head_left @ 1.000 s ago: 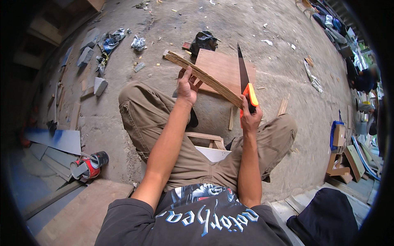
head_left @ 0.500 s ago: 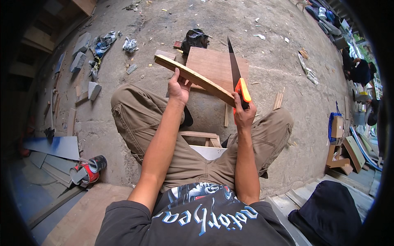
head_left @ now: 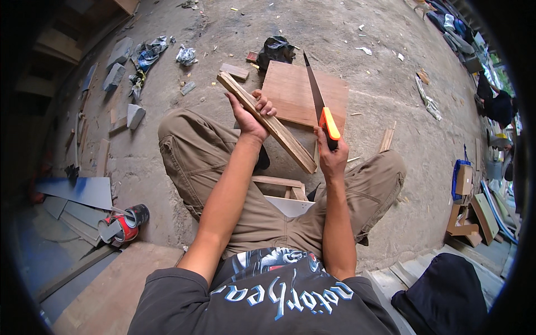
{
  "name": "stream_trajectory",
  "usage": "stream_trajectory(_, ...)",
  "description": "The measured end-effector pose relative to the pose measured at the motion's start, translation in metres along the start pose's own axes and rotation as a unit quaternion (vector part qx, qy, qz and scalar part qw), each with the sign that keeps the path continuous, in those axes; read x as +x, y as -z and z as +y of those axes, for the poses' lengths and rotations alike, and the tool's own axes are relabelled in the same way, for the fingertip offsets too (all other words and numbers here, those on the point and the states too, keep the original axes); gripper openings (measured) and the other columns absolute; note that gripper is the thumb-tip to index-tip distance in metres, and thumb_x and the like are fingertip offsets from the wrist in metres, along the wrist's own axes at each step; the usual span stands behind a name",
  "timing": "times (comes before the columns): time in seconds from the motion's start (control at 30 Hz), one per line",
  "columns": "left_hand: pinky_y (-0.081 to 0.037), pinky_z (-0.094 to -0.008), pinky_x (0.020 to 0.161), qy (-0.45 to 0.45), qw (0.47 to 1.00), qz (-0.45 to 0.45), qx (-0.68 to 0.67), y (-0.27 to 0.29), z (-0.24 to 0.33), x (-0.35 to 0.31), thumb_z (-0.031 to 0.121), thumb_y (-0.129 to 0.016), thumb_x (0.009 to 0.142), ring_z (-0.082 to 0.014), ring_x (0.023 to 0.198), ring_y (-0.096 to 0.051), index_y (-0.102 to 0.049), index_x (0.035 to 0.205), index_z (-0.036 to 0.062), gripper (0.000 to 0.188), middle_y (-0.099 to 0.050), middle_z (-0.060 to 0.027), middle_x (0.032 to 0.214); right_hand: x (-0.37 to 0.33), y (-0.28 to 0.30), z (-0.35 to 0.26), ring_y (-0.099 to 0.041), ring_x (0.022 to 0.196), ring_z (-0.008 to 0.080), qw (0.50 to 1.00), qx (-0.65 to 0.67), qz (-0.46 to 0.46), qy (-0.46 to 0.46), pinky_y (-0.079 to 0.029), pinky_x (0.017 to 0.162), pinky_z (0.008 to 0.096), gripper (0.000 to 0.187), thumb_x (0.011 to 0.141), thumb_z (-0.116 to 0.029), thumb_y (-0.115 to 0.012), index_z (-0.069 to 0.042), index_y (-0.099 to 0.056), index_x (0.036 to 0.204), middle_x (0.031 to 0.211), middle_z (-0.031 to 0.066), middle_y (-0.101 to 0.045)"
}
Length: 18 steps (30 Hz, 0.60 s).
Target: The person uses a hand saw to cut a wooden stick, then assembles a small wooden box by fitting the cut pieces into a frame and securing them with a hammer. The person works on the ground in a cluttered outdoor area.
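Observation:
My left hand [head_left: 252, 118] is wrapped round a wooden strip [head_left: 282, 137], its thumb on one side and fingers on the other. The strip slants from upper left down toward the gap between my knees. In my right hand [head_left: 333, 155] is a hand saw [head_left: 316, 88], gripped by its orange and black handle, with the dark blade pointing up and away from me. The blade stands apart from the strip. Beyond both hands a square plywood board [head_left: 304, 92] lies on the floor, partly behind the saw blade. A wooden frame piece [head_left: 277, 182] rests between my legs.
A black plastic bag [head_left: 276, 51] and a small wood block [head_left: 234, 71] lie beyond the plywood. Grey blocks [head_left: 114, 77] and crumpled wrappers are at the left, paint cans [head_left: 125, 224] at lower left. Thin wood strips [head_left: 387, 138] lie by my right knee; a dark cloth [head_left: 444, 293] at lower right.
The strip's near end has come away from my right hand and swung down. My left fingers have closed over the strip. The saw stays in my right hand.

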<state>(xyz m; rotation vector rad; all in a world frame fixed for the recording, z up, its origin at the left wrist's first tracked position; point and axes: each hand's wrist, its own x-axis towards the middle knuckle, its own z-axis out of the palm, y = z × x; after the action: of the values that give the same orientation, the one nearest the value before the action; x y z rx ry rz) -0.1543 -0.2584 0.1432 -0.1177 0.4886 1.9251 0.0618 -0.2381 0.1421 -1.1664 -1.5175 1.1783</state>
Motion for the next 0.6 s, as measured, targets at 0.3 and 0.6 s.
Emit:
stream_trajectory(0.3, -0.026, -0.0223, 0.044, 0.029, 0.996, -0.084, -0.03, 0.0, 0.004, -0.002, 0.084, -0.048, 0.077, -0.006, 0.041, -0.025, -0.042, 0.075, 0.0138, 0.071, -0.026, 0.0068, 0.051, -0.011, -0.017, -0.001, -0.067, 0.081, 0.0127, 0.998, 0.008, -0.054, 0.011, -0.052, 0.074, 0.027, 0.025, 0.09, -0.016, -0.07, 0.0, -0.067, 0.109, 0.09, 0.009, -0.072)
stream_trajectory(0.6, -0.029, -0.0226, 0.045, 0.056, 0.985, -0.154, -0.046, 0.004, 0.007, -0.001, 0.082, -0.047, 0.079, -0.0066, 0.041, -0.028, -0.043, 0.076, 0.013, 0.07, -0.028, 0.0066, 0.051, -0.016, -0.02, -0.01, -0.067, 0.079, 0.0118, 0.994, -0.02, -0.106, -0.02, -0.051, 0.071, 0.0261, 0.026, 0.09, -0.018, -0.071, 0.0, -0.067, 0.109, 0.087, 0.008, -0.072)
